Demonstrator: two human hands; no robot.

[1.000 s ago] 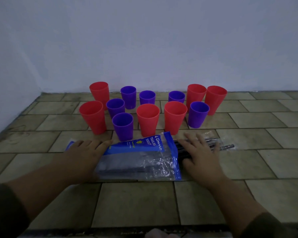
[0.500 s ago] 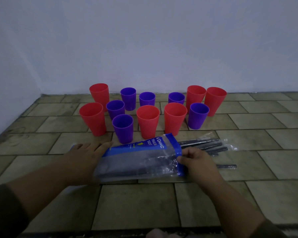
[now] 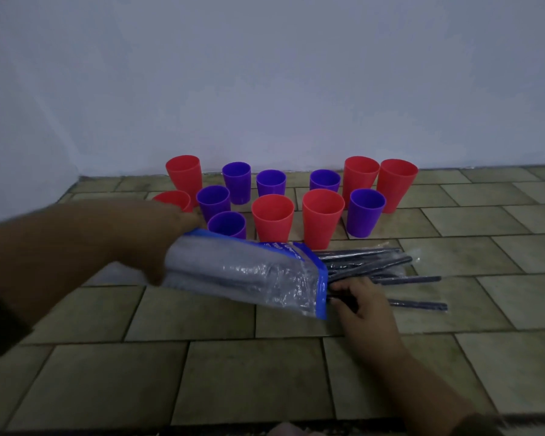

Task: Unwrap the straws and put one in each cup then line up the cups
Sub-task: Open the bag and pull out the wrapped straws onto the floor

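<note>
The right hand (image 3: 364, 305) grips dark straws (image 3: 378, 269) at the bag's mouth. The left hand (image 3: 167, 243) holds the bag (image 3: 246, 272) up. At twelve o'clock, cups (image 3: 272, 217) stand close; a big pull could knock them.

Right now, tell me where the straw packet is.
In the head view the straw packet sits centre-left, lifted off the tiled floor in the left hand, just in front of the cups, its open end by the right hand.

floor (image 3: 265, 372): tiled | cups (image 3: 272, 217): twelve, upright | straws (image 3: 390, 280): apparently wrapped
</note>
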